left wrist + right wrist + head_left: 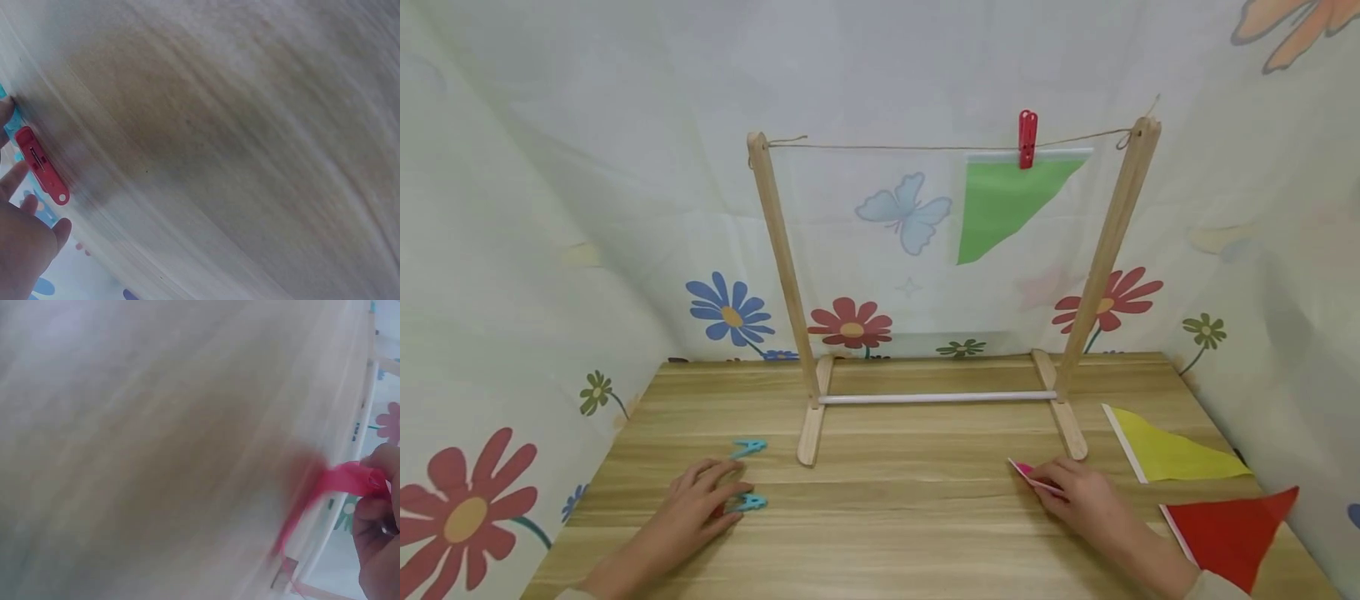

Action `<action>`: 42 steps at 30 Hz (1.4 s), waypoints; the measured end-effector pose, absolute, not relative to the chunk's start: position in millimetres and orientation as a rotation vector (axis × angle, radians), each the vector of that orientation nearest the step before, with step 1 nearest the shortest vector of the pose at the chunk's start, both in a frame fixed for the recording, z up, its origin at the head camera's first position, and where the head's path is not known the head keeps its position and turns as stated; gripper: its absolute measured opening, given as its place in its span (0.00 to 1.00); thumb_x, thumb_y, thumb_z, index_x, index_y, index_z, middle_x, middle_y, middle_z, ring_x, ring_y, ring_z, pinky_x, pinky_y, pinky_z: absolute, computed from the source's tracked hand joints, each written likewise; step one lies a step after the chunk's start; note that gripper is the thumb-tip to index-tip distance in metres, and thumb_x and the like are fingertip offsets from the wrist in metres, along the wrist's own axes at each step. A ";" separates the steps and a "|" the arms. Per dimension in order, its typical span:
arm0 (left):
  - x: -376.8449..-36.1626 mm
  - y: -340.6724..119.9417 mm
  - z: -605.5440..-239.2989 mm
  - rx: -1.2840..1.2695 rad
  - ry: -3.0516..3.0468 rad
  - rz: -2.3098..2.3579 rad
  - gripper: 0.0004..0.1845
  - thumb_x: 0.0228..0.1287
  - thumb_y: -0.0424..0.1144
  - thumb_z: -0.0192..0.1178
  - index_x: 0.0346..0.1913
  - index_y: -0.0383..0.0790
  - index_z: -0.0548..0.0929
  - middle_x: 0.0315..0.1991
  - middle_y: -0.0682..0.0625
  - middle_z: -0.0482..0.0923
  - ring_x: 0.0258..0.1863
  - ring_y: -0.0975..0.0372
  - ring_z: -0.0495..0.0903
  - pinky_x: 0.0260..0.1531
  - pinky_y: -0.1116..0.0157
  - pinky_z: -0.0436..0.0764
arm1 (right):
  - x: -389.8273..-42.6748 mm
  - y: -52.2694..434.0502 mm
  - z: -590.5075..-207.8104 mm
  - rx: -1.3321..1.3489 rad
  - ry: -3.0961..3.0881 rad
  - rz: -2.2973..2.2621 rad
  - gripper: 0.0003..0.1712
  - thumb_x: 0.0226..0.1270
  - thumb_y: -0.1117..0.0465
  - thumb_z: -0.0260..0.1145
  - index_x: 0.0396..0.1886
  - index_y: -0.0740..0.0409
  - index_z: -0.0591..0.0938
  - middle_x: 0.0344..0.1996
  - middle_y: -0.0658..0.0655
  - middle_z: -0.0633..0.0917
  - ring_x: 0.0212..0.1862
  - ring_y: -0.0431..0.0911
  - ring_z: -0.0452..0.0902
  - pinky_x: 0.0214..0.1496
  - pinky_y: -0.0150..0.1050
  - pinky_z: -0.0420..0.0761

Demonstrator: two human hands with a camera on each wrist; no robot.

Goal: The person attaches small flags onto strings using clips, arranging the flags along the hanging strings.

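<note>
My right hand (1082, 500) pinches a pink pennant (347, 479) just above the table, near the right foot of the wooden frame. My left hand (696, 504) is at the table's left side, its loosely bent fingers spread over clothespins. One light blue clothespin (749, 447) lies by its fingertips, another light blue clothespin (752, 502) between fingers and thumb. A red clothespin (42, 165) lies beside the fingers in the left wrist view, mostly hidden by the hand in the head view. On the string (880, 147), a red clothespin (1027, 137) holds a green pennant (1007, 204).
The wooden frame (786, 275) stands at the table's back, with a white crossbar (936, 398) low between its posts. A yellow pennant (1172, 450) and a red pennant (1228, 533) lie at the right. Printed curtain (625, 167) encloses the table (887, 533).
</note>
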State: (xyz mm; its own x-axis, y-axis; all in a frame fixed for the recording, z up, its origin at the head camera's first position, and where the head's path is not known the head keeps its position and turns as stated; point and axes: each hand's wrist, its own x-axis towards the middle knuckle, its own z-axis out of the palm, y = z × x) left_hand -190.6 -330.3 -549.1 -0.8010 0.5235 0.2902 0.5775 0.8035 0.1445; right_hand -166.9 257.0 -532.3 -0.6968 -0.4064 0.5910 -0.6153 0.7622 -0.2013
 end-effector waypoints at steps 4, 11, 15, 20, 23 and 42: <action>-190.8 -329.8 -548.6 -0.857 -2.747 -0.317 0.21 0.57 0.44 0.76 0.54 0.55 0.87 0.64 0.46 0.76 0.62 0.45 0.68 0.49 0.35 0.73 | -165.9 254.9 -529.6 0.731 -2.465 0.517 0.19 0.40 0.73 0.80 0.30 0.49 0.85 0.29 0.44 0.85 0.31 0.35 0.79 0.30 0.30 0.81; -191.0 -328.7 -547.9 -0.864 -2.738 -0.319 0.21 0.57 0.44 0.76 0.54 0.54 0.87 0.64 0.46 0.76 0.62 0.45 0.69 0.48 0.37 0.73 | -167.5 254.0 -526.0 0.846 -2.458 0.576 0.16 0.45 0.71 0.82 0.31 0.47 0.89 0.29 0.44 0.87 0.33 0.36 0.83 0.34 0.29 0.82; -192.2 -328.5 -548.8 -0.860 -2.740 -0.315 0.20 0.57 0.44 0.76 0.54 0.55 0.87 0.63 0.48 0.76 0.62 0.47 0.69 0.48 0.38 0.74 | -167.3 252.8 -525.7 0.825 -2.475 0.613 0.14 0.47 0.68 0.82 0.31 0.48 0.90 0.28 0.42 0.86 0.32 0.31 0.81 0.32 0.25 0.80; -193.6 -327.5 -549.8 -0.853 -2.724 -0.321 0.19 0.57 0.44 0.76 0.52 0.55 0.87 0.61 0.50 0.77 0.61 0.48 0.70 0.50 0.38 0.73 | -166.8 249.6 -527.1 0.771 -2.484 0.627 0.11 0.49 0.65 0.83 0.29 0.48 0.89 0.28 0.40 0.85 0.31 0.29 0.79 0.30 0.24 0.78; -193.6 -325.6 -548.4 -0.851 -2.695 -0.344 0.18 0.56 0.44 0.77 0.51 0.54 0.88 0.60 0.50 0.79 0.59 0.48 0.71 0.51 0.37 0.72 | -165.3 248.6 -526.2 0.779 -2.476 0.638 0.10 0.49 0.64 0.82 0.28 0.46 0.89 0.27 0.38 0.83 0.30 0.27 0.77 0.29 0.22 0.77; -199.0 -283.8 -523.4 -0.919 -2.494 -0.458 0.21 0.47 0.41 0.80 0.47 0.50 0.87 0.53 0.53 0.83 0.54 0.53 0.76 0.49 0.45 0.76 | -174.3 247.7 -508.7 0.844 -2.333 0.616 0.14 0.40 0.65 0.85 0.26 0.45 0.91 0.28 0.38 0.84 0.28 0.31 0.79 0.30 0.26 0.79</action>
